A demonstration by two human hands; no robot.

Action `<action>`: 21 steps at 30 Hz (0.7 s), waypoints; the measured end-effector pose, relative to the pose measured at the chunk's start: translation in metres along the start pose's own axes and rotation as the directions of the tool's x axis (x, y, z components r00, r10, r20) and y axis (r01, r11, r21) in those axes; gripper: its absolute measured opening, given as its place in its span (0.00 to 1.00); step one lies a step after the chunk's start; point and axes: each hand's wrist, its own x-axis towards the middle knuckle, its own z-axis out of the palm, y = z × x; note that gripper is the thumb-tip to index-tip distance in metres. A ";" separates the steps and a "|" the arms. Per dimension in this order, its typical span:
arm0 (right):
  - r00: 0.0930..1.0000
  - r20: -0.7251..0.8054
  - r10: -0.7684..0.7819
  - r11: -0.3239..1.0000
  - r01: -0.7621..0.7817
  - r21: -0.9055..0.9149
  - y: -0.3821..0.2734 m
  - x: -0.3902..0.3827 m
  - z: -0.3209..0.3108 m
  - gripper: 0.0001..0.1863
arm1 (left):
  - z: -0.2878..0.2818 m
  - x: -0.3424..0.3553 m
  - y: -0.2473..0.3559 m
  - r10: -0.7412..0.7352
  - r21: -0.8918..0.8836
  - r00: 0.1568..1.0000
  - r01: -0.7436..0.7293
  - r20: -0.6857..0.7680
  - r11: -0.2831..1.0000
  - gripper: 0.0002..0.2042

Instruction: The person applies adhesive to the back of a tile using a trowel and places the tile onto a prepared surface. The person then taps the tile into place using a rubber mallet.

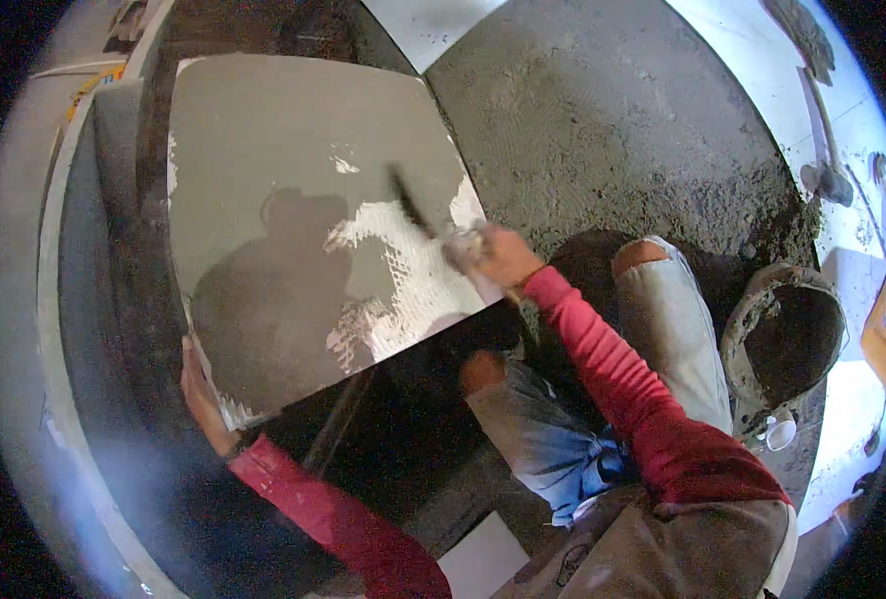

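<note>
A large square tile lies tilted in front of me, back side up. Smooth grey cement paste covers most of it, while a white ribbed patch shows bare near its lower right edge. My right hand is closed round a trowel, whose dark, motion-blurred blade stands on edge over the tile beside the bare patch. At the tile's lower left side, my left hand grips the edge, its fingers partly hidden by the tile.
Rough grey mortar spreads beyond the tile on the right. A mortar-crusted bucket stands by my knee, with a white cup beside it. A long-handled hammer lies on pale tiles at the far right. A low wall curves along the left.
</note>
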 end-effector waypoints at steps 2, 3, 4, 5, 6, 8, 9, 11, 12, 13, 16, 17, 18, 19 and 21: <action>0.955 -0.005 0.296 0.898 -0.280 -0.339 0.063 -0.010 -0.001 0.19 | -0.003 0.001 0.000 0.121 0.026 0.993 -0.121 0.004 0.992 0.24; 0.950 -0.002 0.313 0.891 -0.294 -0.345 0.069 -0.029 0.016 0.19 | 0.001 0.004 -0.003 0.047 0.093 0.998 -0.043 -0.038 0.995 0.24; 0.919 -0.023 0.394 0.850 -0.373 -0.372 0.065 -0.045 0.039 0.18 | 0.004 0.008 -0.002 -0.007 0.149 0.995 0.021 -0.096 0.989 0.24; 0.881 -0.048 0.470 0.801 -0.449 -0.397 0.058 -0.059 0.053 0.17 | 0.013 0.004 0.007 -0.007 0.140 0.995 0.021 -0.100 0.990 0.24; 0.946 0.026 0.323 0.872 -0.287 -0.397 0.045 -0.082 0.045 0.17 | 0.030 -0.006 0.015 -0.045 0.169 0.993 0.063 -0.110 0.984 0.25; 0.982 0.111 0.156 0.924 -0.105 -0.368 0.020 -0.107 0.031 0.16 | 0.030 -0.015 0.025 -0.071 0.211 0.988 0.099 -0.136 0.973 0.26; 0.970 0.054 0.238 0.938 -0.215 -0.270 0.019 -0.112 0.025 0.18 | 0.027 -0.012 0.024 -0.140 0.081 0.988 0.145 -0.060 0.986 0.26; 0.895 -0.055 0.443 0.876 -0.445 -0.185 0.022 -0.097 0.017 0.19 | 0.014 -0.006 0.016 -0.191 -0.043 0.981 0.191 0.013 0.981 0.26; 0.825 -0.112 0.553 0.801 -0.564 -0.200 0.028 -0.070 0.011 0.20 | 0.001 -0.002 0.007 -0.069 0.022 0.997 0.070 -0.013 0.997 0.26; 0.810 -0.093 0.579 0.803 -0.586 -0.106 0.029 -0.042 0.007 0.20 | -0.010 -0.001 0.001 0.051 0.096 0.998 -0.048 -0.028 0.994 0.25; 0.890 0.022 0.455 0.860 -0.433 -0.269 0.083 0.029 -0.003 0.21 | 0.008 0.005 0.012 -0.127 0.103 0.992 0.126 0.003 0.987 0.28; 0.912 0.023 0.409 0.877 -0.387 -0.284 0.086 0.051 -0.009 0.20 | 0.018 0.006 0.012 -0.118 0.099 0.993 0.117 0.011 0.988 0.28; 0.891 -0.032 0.452 0.861 -0.445 -0.246 0.082 0.068 -0.003 0.20 | 0.026 0.003 0.011 -0.004 0.075 1.000 0.003 0.014 0.997 0.26; 0.932 0.046 0.361 0.890 -0.329 -0.315 0.070 0.072 0.010 0.19 | 0.026 -0.004 0.007 0.096 0.064 0.995 -0.096 -0.002 0.993 0.24; 0.972 0.107 0.209 0.927 -0.162 -0.337 0.026 0.084 0.024 0.18 | 0.030 -0.011 0.020 0.011 0.030 1.000 -0.011 -0.001 0.999 0.24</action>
